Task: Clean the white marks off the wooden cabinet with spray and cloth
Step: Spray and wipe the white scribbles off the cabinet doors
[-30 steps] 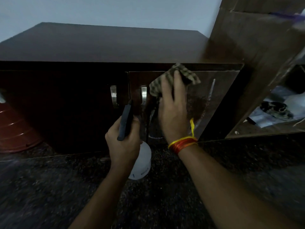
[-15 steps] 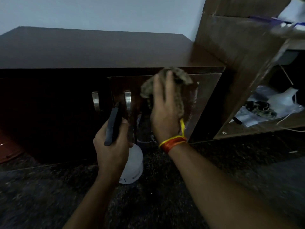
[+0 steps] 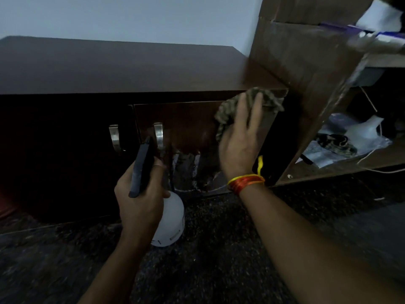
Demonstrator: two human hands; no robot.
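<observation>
Two bare forearms reaching forward and up from the bottom edge. Left hand [image 3: 140, 194] on the left, seen from the back, knuckles toward the viewer, fingers curled in a grip round the dark head of a spray bottle [image 3: 168, 218], wrist roughly straight, forearm rising from bottom centre. Right hand [image 3: 241, 143] higher and further forward, back of the hand showing, fingers straight and pointing up, spread slightly, palm pressing flat against a cloth [image 3: 228, 113]. Right wrist wrapped in a band of red and yellow thread [image 3: 245, 182], one loose yellow end sticking up. Right forearm running diagonally down to the lower right corner.
</observation>
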